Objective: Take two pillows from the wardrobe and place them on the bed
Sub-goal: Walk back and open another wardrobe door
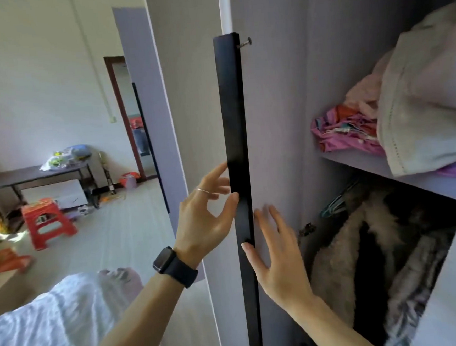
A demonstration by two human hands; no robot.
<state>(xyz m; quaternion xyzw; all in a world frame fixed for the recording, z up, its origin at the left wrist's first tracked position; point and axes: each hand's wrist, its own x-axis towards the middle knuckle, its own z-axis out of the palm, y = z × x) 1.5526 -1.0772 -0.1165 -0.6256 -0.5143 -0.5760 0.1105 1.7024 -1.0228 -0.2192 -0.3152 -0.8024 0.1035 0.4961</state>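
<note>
A wardrobe door [271,142] is steadied at its black vertical handle [235,145]: the left hand [208,220] is spread open against the handle's outer edge, nothing gripped, and the right hand [277,261] is laid flat on the inner face. A pale pillow [429,108] is seen at the shelf's front edge, overhanging, long axis seemingly running front to back. Bedding beside it could be dragged off if it is pulled carelessly.

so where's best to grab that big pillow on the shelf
Take the pillow by its bulging front end, which overhangs the shelf edge. Come from the open front with both hands, one on each side: it looks bulky and soft, and clothes are piled behind it.
</note>
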